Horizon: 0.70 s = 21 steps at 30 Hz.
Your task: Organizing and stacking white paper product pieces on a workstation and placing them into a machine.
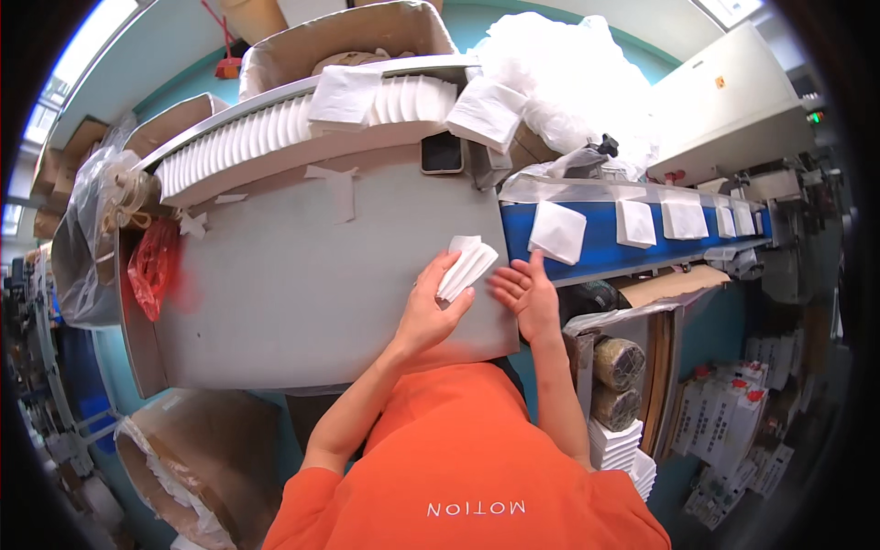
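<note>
Napkins [466, 266], a small folded stack, sat pinched in left hand [431, 307] fingers mid-frame over the desk [302, 293]; right hand [524, 291] fingers spread, empty.

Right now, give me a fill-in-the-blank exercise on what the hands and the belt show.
1. The left hand grips a small stack of white ____.
2. The right hand is open and holds ____.
3. More folded white pieces ride on the ____ conveyor belt.
4. A dark phone lies on the ____ table.

Missing words: napkins; nothing; blue; grey
</note>
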Motion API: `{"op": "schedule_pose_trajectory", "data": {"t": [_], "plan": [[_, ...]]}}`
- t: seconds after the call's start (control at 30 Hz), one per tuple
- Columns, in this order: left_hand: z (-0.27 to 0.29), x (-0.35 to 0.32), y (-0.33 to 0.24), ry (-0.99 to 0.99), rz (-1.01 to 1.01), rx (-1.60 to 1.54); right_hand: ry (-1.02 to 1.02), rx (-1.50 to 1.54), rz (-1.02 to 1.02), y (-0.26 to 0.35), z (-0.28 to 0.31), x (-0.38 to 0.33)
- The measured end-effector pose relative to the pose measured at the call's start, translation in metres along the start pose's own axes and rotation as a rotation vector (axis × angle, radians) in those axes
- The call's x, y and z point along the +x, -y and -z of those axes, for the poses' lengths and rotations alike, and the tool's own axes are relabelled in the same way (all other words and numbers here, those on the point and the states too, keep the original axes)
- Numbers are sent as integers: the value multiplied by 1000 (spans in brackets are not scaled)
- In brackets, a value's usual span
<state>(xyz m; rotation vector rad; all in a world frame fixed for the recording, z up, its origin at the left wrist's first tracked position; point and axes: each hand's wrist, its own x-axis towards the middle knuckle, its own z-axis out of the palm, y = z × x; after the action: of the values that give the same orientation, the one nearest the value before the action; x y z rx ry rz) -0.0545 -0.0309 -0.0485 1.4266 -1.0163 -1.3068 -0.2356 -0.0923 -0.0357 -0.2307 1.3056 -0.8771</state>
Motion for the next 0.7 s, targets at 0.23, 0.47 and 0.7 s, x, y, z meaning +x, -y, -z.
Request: {"op": "schedule_pose_trajectory", "data": {"t": [0.23,0.47,0.7], "plan": [[-2,0,-6,22,-154,235,-203,-480,364,28,26,31],[6,5,-3,243,-238,588,208,-622,374,-23,-10,-2],[119,79,23,-404,-489,1208,-634,-312,558,22,22,29]]}}
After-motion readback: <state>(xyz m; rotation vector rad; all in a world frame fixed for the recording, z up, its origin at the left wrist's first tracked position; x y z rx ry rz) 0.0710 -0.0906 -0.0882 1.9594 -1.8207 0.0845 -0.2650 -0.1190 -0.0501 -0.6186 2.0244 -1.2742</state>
